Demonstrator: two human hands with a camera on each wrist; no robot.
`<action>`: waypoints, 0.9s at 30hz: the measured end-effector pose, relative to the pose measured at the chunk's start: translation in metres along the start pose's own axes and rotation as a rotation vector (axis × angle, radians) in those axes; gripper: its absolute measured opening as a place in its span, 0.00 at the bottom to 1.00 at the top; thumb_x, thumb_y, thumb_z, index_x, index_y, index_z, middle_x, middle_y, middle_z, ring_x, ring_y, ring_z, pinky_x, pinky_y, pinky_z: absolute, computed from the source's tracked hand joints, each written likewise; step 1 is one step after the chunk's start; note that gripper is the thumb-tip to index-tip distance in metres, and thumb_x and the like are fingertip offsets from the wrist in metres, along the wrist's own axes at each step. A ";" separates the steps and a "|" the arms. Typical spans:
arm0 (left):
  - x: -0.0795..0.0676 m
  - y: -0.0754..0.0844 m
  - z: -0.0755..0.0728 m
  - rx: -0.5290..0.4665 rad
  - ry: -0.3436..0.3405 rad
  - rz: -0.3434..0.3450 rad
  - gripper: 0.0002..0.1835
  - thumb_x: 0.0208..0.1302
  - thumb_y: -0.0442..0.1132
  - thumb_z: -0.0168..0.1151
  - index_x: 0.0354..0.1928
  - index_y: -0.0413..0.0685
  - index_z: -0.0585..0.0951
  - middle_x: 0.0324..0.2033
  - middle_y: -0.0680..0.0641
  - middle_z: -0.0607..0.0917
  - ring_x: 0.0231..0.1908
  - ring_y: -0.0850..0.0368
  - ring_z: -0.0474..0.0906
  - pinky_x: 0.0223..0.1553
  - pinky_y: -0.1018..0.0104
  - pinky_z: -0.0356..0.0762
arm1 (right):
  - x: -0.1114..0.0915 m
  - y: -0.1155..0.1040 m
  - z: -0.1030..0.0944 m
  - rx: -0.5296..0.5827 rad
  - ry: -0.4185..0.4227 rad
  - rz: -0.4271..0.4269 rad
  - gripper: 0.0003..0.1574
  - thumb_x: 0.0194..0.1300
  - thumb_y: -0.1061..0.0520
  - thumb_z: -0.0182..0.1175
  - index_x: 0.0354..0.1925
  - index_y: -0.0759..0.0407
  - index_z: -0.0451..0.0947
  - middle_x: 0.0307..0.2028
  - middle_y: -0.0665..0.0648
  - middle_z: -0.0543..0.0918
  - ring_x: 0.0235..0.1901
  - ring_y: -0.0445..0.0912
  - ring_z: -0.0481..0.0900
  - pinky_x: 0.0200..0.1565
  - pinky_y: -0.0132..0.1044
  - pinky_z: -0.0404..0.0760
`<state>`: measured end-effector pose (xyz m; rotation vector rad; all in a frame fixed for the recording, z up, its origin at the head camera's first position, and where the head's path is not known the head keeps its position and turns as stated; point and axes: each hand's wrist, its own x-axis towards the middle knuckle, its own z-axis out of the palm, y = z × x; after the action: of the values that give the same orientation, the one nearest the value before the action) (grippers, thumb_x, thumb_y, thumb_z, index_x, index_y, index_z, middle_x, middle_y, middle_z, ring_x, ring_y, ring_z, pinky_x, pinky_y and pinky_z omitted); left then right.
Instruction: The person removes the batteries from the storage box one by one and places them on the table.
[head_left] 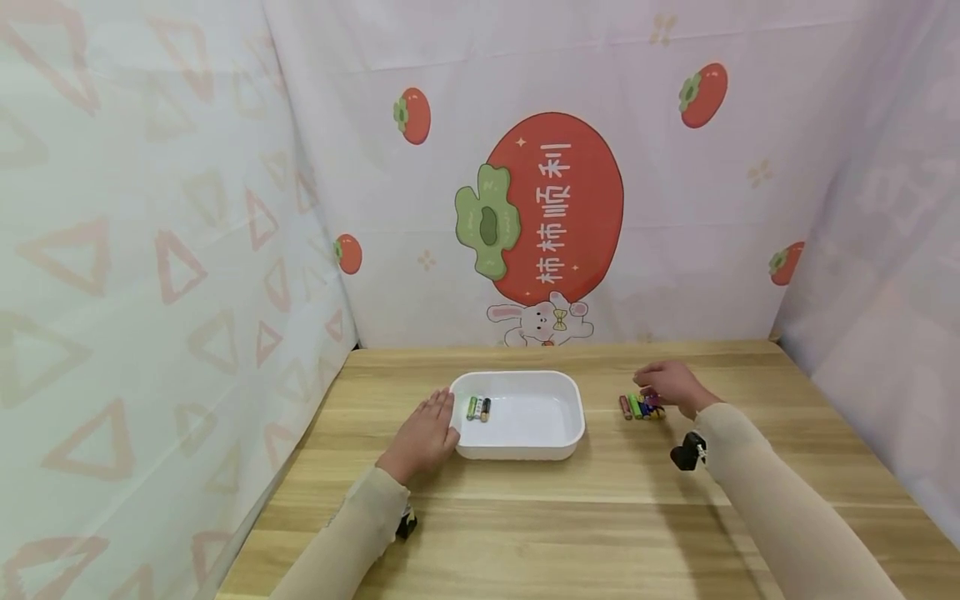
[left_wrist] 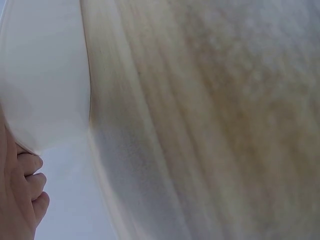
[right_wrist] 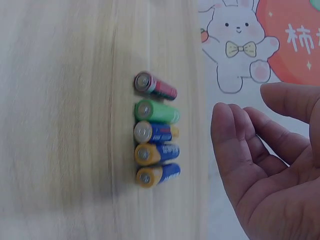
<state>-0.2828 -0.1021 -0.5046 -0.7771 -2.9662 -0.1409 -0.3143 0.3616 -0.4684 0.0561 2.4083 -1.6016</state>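
My left hand (head_left: 423,437) rests against the left side of a white tray (head_left: 517,452), its fingers laid along the wall near the rim. In the left wrist view, its fingertips (left_wrist: 37,185) show beside the white tray wall. Several batteries (head_left: 478,408) lie side by side inside the tray at the left. My right hand (right_wrist: 275,155) hovers close to a row of batteries on the table, fingers loosely bent and holding nothing visible. That row has a red battery (right_wrist: 156,86), a green battery (right_wrist: 157,112), a blue battery (right_wrist: 156,132) and two yellow-and-blue batteries (right_wrist: 157,154).
The wooden table (head_left: 517,533) carries the tray in the middle and the battery row to its right. A patterned cloth (head_left: 420,192) hangs behind the table, with more cloth along both sides. A small black device (head_left: 686,452) sits at the right wrist.
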 end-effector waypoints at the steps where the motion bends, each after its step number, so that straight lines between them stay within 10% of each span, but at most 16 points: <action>1: 0.000 0.000 -0.001 0.002 -0.003 -0.003 0.34 0.73 0.45 0.43 0.73 0.31 0.53 0.72 0.35 0.55 0.72 0.42 0.50 0.70 0.51 0.48 | 0.001 -0.002 0.002 0.001 0.001 -0.004 0.30 0.74 0.56 0.51 0.64 0.78 0.64 0.57 0.74 0.71 0.49 0.57 0.77 0.48 0.45 0.81; 27: -0.002 0.002 0.004 0.004 0.007 0.001 0.34 0.73 0.44 0.41 0.73 0.31 0.53 0.72 0.35 0.55 0.72 0.41 0.50 0.70 0.50 0.49 | 0.029 -0.045 0.063 0.061 -0.049 -0.025 0.23 0.72 0.58 0.53 0.58 0.73 0.73 0.51 0.68 0.78 0.47 0.58 0.79 0.50 0.50 0.80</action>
<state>-0.2800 -0.1012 -0.5087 -0.7756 -2.9586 -0.1368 -0.3387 0.2827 -0.4572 -0.0023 2.3326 -1.6673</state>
